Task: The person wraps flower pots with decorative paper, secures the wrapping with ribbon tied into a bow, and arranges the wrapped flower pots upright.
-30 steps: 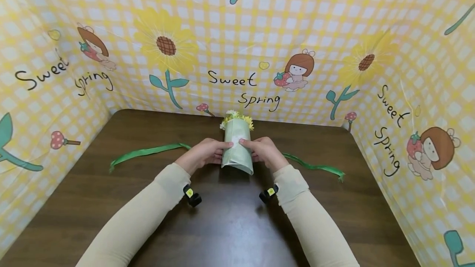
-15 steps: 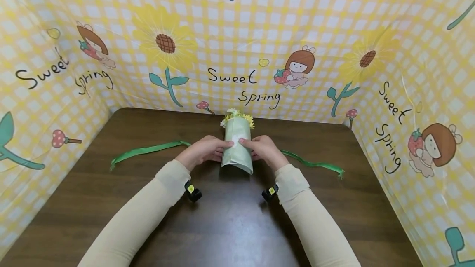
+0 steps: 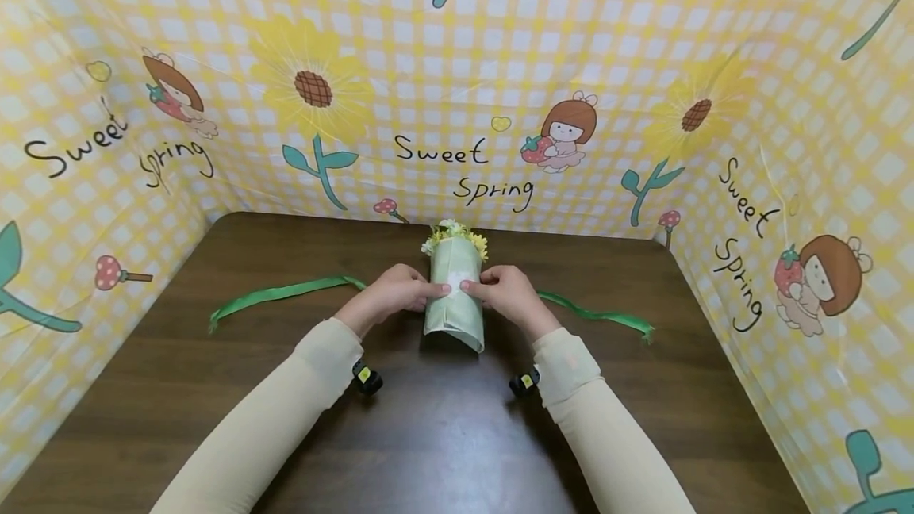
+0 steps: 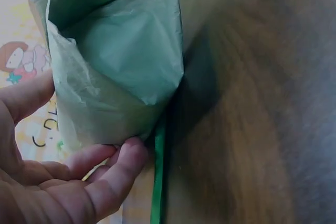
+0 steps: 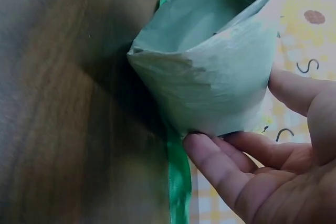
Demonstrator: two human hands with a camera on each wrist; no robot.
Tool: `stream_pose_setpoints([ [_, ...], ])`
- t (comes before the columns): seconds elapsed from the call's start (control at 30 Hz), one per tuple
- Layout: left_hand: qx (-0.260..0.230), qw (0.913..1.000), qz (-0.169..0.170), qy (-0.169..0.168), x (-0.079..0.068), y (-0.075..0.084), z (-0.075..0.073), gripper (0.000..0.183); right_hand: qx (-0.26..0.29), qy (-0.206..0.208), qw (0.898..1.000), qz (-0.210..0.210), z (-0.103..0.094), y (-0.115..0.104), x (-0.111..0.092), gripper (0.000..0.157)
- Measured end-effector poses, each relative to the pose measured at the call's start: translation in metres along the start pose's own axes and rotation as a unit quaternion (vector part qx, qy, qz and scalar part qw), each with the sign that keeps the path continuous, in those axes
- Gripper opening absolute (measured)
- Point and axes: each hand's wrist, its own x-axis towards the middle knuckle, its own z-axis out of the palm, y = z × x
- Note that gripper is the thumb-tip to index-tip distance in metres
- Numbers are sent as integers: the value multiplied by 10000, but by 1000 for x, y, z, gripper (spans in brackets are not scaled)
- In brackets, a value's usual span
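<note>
A bouquet wrapped in pale green paper (image 3: 454, 314) lies near the far side of the table, its white and yellow flowers (image 3: 476, 246) pointing away from me. My left hand (image 3: 393, 294) holds the wrap from the left, thumb on top and fingers low at the side. From the right, my right hand (image 3: 511, 297) grips it the same way, the two thumbs close together. The wrap's hollow, folded bottom end shows in the left wrist view (image 4: 121, 45). A green ribbon (image 3: 286, 290) runs crosswise beneath the bouquet, its middle hidden.
The brown wooden table (image 3: 428, 435) extends toward me and to both sides. A yellow checked cloth (image 3: 457, 62) with printed flowers and figures walls off the back, left and right. A small black device (image 3: 367, 378) sits at the left wrist, another (image 3: 524, 381) at the right.
The bouquet has shifted slightly toward me, with both hands still holding it. The ribbon stays in place on the table, and the head view has shifted a little.
</note>
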Motion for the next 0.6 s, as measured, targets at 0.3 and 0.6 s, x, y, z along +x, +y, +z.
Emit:
stream_pose_setpoints([
  [0.3, 127, 9999, 20, 16, -32, -5, 12, 48, -324, -54, 9995, 7, 6, 3, -29, 53],
  [0.6, 441, 9990, 52, -53, -61, -9, 25, 45, -598, -110, 9981, -58, 11, 4, -61, 51],
])
